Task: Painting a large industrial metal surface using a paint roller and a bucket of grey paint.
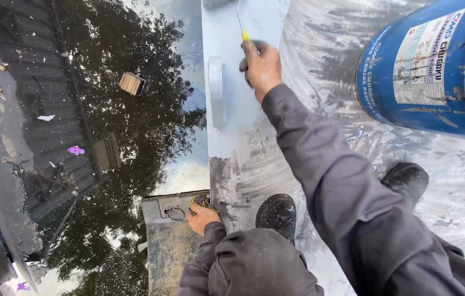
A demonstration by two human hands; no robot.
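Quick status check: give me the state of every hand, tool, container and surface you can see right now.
right hand: closed around yellow tool handle, arm stretched forward.
left hand: gripping clump of leaves at the ledge edge.
blue drum: tilted, paint-streaked.
grey surface: partly coated, wet-looking strokes.
water: still, reflecting a tree, petals floating.
small wooden block: on the water.
shoes: paint-spattered, planted on the surface.

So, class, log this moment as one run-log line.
right hand: grips yellow-handled tool on grey surface | left hand: on ledge | blue drum: right
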